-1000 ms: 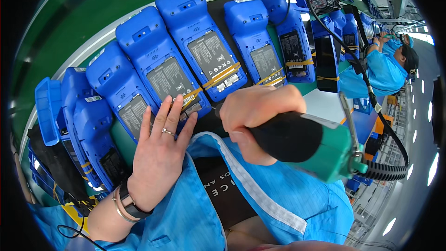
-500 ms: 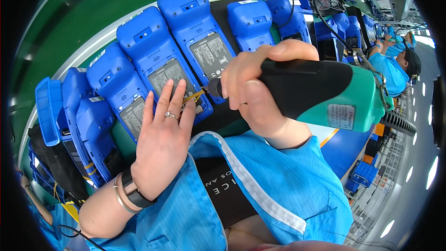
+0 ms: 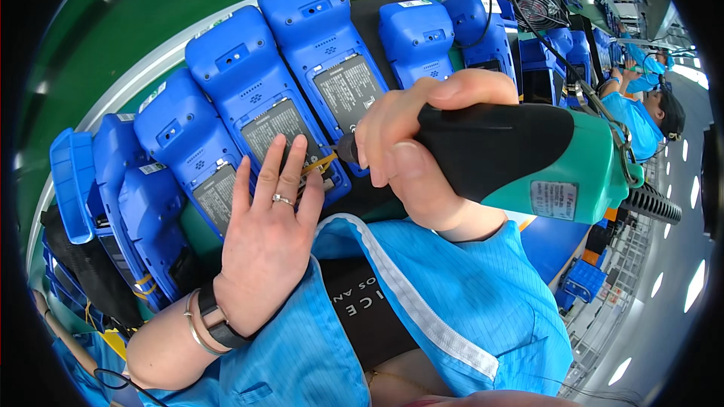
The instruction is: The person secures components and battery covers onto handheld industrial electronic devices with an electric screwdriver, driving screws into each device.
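My left hand (image 3: 262,267) lies with its fingers stretched over the lower end of a blue handheld device (image 3: 230,53), touching near its dark battery (image 3: 271,124). A thin yellow strip (image 3: 323,162) shows beside the index finger and thumb. My right hand (image 3: 426,173) is wrapped round a green and black electric screwdriver (image 3: 520,151). The tool lies nearly level, its dark nose pointing left at the same device's lower end, close to the yellow strip. The tip and any screw there are too small to make out. Another blue device (image 3: 305,7) with its battery showing lies just right.
More blue devices (image 3: 181,117) stand in a row to the left, beside a blue plastic bin (image 3: 72,181). Others (image 3: 415,34) lie to the right, near a fan (image 3: 535,7). Black cables (image 3: 486,0) hang at the upper right. A co-worker (image 3: 633,124) sits at far right.
The whole view has shifted slightly. My left hand stays spread on the device, and my right hand keeps the screwdriver at almost the same place.
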`<move>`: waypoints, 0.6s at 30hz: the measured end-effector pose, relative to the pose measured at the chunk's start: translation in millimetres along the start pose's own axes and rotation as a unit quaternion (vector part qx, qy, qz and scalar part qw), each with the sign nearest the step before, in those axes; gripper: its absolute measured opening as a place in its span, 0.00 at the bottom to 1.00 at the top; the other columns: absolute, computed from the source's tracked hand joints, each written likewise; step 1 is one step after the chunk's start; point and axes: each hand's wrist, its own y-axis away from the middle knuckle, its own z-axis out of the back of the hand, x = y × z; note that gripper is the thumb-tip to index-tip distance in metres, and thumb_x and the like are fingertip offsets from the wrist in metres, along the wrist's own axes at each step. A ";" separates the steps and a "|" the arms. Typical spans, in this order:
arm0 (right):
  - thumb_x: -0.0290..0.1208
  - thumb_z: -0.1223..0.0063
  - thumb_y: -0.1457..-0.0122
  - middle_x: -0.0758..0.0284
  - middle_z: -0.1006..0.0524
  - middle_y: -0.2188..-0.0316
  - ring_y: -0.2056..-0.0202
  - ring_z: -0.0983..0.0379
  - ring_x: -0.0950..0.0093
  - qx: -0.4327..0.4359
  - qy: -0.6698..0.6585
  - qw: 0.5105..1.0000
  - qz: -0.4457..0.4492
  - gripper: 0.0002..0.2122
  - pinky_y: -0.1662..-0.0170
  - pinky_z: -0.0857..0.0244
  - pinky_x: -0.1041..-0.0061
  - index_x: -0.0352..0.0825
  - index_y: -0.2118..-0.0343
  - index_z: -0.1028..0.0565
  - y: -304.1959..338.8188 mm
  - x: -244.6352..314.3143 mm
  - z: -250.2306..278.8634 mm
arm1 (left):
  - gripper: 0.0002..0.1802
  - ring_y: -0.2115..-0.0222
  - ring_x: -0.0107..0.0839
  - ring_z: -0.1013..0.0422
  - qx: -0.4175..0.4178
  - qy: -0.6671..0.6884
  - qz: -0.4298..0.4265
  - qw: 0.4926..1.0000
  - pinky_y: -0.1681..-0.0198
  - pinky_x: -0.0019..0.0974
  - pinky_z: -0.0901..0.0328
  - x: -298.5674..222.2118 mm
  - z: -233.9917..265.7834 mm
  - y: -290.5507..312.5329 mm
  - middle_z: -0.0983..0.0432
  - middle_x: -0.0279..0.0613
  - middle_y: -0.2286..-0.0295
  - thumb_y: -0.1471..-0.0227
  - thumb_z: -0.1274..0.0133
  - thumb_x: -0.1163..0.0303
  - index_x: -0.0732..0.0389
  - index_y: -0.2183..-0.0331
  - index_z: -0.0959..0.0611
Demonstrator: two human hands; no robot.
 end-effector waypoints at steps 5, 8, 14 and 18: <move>0.25 0.48 0.43 0.68 0.32 0.81 0.82 0.35 0.76 0.018 0.020 1.000 -0.002 0.19 0.74 0.36 0.71 0.40 0.53 0.43 -6.1 -5.3 -1.4 | 0.18 0.42 0.49 0.45 0.007 0.000 -0.003 1.000 0.44 0.57 0.46 0.6 0.2 -0.5 0.38 0.58 0.46 0.53 0.53 0.72 0.67 0.59 0.24; 0.25 0.48 0.43 0.67 0.31 0.81 0.81 0.35 0.76 0.027 0.035 0.999 -0.004 0.19 0.74 0.36 0.71 0.40 0.53 0.43 -6.4 -4.5 -0.8 | 0.18 0.42 0.49 0.45 0.002 -0.003 -0.010 1.000 0.45 0.57 0.46 0.4 0.8 -1.1 0.38 0.58 0.46 0.53 0.53 0.72 0.67 0.59 0.24; 0.24 0.48 0.43 0.67 0.31 0.81 0.81 0.35 0.75 0.051 0.057 0.997 -0.007 0.18 0.73 0.35 0.71 0.39 0.54 0.43 -8.4 -2.8 4.3 | 0.18 0.42 0.50 0.45 0.002 0.002 -0.008 1.000 0.45 0.57 0.46 0.5 1.5 -0.6 0.37 0.58 0.47 0.53 0.53 0.71 0.67 0.59 0.24; 0.24 0.47 0.44 0.66 0.31 0.81 0.81 0.35 0.76 0.061 0.060 0.996 -0.011 0.18 0.73 0.35 0.70 0.40 0.54 0.43 -11.0 -2.2 4.2 | 0.17 0.42 0.50 0.44 -0.003 0.002 -0.006 1.000 0.45 0.57 0.45 0.6 0.8 -0.8 0.37 0.58 0.47 0.53 0.53 0.71 0.67 0.59 0.24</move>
